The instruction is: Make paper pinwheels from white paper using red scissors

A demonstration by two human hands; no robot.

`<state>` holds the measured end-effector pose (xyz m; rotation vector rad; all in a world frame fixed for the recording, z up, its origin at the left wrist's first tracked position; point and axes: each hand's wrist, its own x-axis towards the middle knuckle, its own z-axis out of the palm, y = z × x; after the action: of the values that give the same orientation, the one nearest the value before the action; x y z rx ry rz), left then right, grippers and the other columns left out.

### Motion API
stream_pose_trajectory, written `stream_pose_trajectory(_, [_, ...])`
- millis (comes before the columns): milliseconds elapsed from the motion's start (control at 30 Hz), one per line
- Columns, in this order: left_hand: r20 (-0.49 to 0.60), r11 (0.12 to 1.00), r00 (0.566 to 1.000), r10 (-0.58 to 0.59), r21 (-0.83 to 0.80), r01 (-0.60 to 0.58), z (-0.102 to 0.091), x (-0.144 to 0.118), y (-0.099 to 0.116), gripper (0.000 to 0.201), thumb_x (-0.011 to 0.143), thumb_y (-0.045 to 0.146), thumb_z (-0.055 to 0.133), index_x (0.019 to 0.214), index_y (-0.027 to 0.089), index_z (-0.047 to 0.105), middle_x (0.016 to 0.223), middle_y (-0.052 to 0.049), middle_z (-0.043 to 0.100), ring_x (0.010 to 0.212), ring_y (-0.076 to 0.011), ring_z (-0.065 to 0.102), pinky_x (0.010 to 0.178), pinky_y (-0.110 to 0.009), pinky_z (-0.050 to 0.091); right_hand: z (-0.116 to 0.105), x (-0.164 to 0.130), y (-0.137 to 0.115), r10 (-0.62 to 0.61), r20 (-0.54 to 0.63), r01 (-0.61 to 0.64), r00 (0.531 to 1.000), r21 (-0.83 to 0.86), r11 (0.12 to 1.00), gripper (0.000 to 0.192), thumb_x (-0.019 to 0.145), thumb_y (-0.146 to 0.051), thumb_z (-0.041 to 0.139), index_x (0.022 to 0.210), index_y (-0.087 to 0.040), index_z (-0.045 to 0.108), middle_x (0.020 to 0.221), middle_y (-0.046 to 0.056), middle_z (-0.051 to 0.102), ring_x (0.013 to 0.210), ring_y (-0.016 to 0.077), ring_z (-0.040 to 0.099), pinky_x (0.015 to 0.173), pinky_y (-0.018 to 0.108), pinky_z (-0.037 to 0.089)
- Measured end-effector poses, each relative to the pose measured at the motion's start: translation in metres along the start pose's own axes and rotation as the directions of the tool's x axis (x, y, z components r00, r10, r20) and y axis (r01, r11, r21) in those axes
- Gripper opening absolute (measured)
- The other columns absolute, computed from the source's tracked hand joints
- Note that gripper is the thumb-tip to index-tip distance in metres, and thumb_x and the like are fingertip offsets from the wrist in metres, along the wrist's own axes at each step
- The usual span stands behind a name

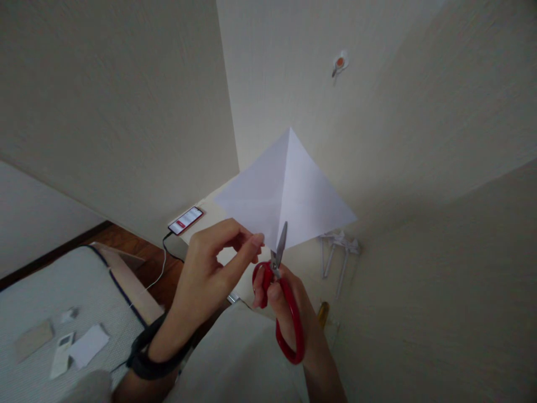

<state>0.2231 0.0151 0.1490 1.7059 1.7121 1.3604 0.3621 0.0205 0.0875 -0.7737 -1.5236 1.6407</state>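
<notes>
A square white sheet of paper (310,190), creased down its middle, is held up with one corner toward me. My left hand (218,263) pinches its near left edge between thumb and fingers. My right hand (289,296) has its fingers through the red handles of a pair of scissors (289,324). The scissor blades are spread, and they stand at the paper's near corner close to the crease. One blade shows over the sheet; the other is partly hidden.
A phone (185,220) with a cable lies on the white table (205,224) against the wall. Folded white paper pieces (342,243) are at the table's right. At lower left, a bed (84,291) carries a remote control (62,354) and papers. A hook (339,63) is on the wall.
</notes>
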Motion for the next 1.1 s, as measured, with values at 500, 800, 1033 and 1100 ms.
stream_pose_trajectory(500, [0.013,0.998,1.0,-0.019,-0.065,0.02,0.0005,-0.0011,0.0009,0.023,0.085,0.016,0.06,0.062,0.019,0.062,0.06,0.004,0.063,0.056,-0.009,0.06,0.053,-0.02,0.045,0.0002,-0.0008,0.0,0.031,-0.002,-0.031,1.0,0.013,0.999,0.05,0.084,-0.07,0.045,0.078,-0.021,0.047,0.065,-0.001,0.047,0.055,0.0128,0.04,0.051,0.027,0.034])
stream_pose_trajectory(800, [0.013,0.995,0.999,-0.037,-0.094,0.039,-0.0007,-0.0024,0.0009,0.023,0.085,0.015,0.06,0.062,0.019,0.062,0.06,0.005,0.063,0.055,-0.0081,0.059,0.052,-0.019,0.045,0.0004,0.0005,-0.0037,0.051,-0.004,-0.051,0.999,0.018,0.999,0.053,0.081,-0.074,0.044,0.073,-0.022,0.044,0.059,-0.003,0.045,0.049,0.0118,0.042,0.046,0.025,0.034])
stream_pose_trajectory(1033, [-0.006,0.993,0.999,-0.051,-0.106,0.05,0.0013,-0.0024,0.002,0.024,0.085,0.014,0.061,0.061,0.019,0.062,0.059,0.006,0.063,0.055,-0.0065,0.059,0.053,-0.017,0.045,-0.0009,-0.0008,-0.002,0.083,-0.017,-0.082,0.996,0.03,0.996,0.054,0.079,-0.075,0.046,0.072,-0.021,0.045,0.056,-0.004,0.046,0.048,0.0113,0.042,0.047,0.025,0.034])
stream_pose_trajectory(1100, [-0.009,0.992,0.998,-0.057,-0.115,0.055,0.0014,-0.0024,0.0026,0.024,0.084,0.014,0.061,0.061,0.019,0.062,0.059,0.007,0.063,0.054,-0.0062,0.059,0.052,-0.017,0.044,-0.0009,-0.0008,-0.0023,0.089,-0.017,-0.088,0.996,0.041,0.995,0.056,0.078,-0.077,0.046,0.071,-0.022,0.045,0.056,-0.004,0.045,0.048,0.0116,0.042,0.047,0.026,0.034])
